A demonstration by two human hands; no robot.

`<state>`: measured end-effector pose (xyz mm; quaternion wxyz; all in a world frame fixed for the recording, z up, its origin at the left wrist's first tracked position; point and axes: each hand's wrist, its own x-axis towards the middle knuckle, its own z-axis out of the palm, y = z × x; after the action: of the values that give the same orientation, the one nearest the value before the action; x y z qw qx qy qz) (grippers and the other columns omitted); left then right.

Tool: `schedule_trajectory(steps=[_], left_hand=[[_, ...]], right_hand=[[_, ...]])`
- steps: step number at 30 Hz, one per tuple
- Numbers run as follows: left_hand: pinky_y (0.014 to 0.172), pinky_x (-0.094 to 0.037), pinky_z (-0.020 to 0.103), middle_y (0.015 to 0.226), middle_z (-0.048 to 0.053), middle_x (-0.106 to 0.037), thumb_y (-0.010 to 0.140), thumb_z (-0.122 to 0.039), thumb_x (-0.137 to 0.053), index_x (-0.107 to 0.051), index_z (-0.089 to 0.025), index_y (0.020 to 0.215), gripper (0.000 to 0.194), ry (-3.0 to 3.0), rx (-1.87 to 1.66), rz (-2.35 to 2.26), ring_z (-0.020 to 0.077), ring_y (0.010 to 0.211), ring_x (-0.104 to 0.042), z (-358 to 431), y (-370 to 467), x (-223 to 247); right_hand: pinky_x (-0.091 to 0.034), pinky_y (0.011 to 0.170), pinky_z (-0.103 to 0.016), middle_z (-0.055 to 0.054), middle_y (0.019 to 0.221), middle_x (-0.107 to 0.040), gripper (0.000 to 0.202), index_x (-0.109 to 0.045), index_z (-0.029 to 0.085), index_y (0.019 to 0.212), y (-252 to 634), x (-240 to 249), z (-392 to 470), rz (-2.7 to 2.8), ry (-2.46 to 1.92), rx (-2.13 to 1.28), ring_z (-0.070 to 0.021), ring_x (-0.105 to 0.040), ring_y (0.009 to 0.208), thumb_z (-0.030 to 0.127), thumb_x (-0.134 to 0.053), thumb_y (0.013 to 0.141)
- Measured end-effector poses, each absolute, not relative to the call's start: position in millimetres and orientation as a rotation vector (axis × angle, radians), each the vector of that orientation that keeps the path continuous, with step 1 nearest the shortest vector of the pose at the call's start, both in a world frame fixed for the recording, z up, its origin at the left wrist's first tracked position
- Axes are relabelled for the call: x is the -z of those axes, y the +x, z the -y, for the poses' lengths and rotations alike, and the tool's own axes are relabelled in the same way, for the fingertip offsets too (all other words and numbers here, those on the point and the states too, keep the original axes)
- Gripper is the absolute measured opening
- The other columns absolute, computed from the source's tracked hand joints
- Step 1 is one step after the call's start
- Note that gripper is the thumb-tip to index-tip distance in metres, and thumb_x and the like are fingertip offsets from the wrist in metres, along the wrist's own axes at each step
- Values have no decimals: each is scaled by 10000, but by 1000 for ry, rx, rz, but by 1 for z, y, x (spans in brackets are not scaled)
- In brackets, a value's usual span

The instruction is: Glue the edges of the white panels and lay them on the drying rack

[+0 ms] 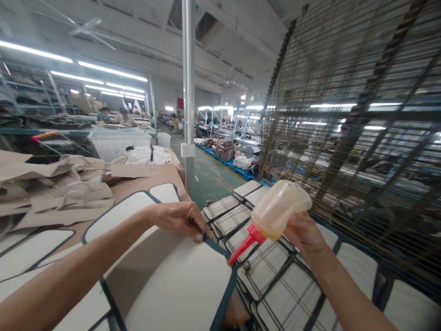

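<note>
We have both hands busy. Our left hand (182, 220) is nearly closed, with its thumb and bent fingers pinching the edge of a big white panel with round corners and a dark blue border (179, 280). The panel is right in front of us, held at a slant, with more white panels with dark borders (115, 214) lying on the brown tabletop (165, 174) behind it. Our right hand (305, 232) is curled around a soft, see-through, yellowish plastic bottle (280, 207); some of its fingers are hidden behind it. The bottle is tipped with its bottom up, and its long red spout (246, 243) points down to the panel's corner, with the tip at the dark border. The bottle looks yellower near its neck, but we cannot tell how full it is.

Past the tabletop's left part is a big milky plastic bin (119, 140). We cannot tell what is inside. A heap of white stuff (148, 155) lies in front of it. Farther off, low blue plastic trays (250, 174) on the green floor (213, 177) carry brown bundles (227, 148) and a white pile (243, 162).
</note>
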<state>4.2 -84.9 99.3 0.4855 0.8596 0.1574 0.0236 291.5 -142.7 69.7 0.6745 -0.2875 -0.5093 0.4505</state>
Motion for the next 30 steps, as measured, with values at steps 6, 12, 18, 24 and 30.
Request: schedule_trajectory(steps=[6,12,18,24,30], left_hand=[[613,-435,168,830,102,-721,846,-370,-605,-745,-70,1013,371,2136,-128,-425,154,708,-600,84,-6,-94],[599,-395,169,743,46,-677,853,-354,-595,-747,-102,985,322,2086,-234,-471,125,662,-539,81,-18,-86],[583,-389,172,723,19,-672,850,-343,-592,-746,-118,981,302,2034,-312,-567,122,642,-524,81,-24,-83],[584,-398,154,751,13,-697,849,-343,-595,-755,-142,934,271,2028,-380,-607,122,672,-552,78,-28,-76],[559,-425,164,773,20,-727,841,-395,-601,-757,-164,955,300,1871,-356,-638,119,618,-590,79,-29,-71]], right_hand=[[-557,827,-402,17,788,-732,635,-677,316,1001,294,-60,147,1061,-628,-1040,-209,-666,664,375,-901,409],[-525,891,-449,-16,824,-733,669,-645,305,1090,289,-54,156,1038,-648,-965,-242,-679,741,402,-875,469],[-530,880,-470,-32,875,-732,702,-625,307,1136,284,-50,160,964,-666,-837,-256,-681,762,388,-869,483],[-530,868,-503,-65,957,-724,740,-597,295,1190,282,-43,162,969,-666,-817,-292,-675,837,407,-855,506],[-503,918,-508,-66,996,-715,779,-587,297,1207,280,-42,163,962,-684,-841,-317,-647,970,411,-861,486]])
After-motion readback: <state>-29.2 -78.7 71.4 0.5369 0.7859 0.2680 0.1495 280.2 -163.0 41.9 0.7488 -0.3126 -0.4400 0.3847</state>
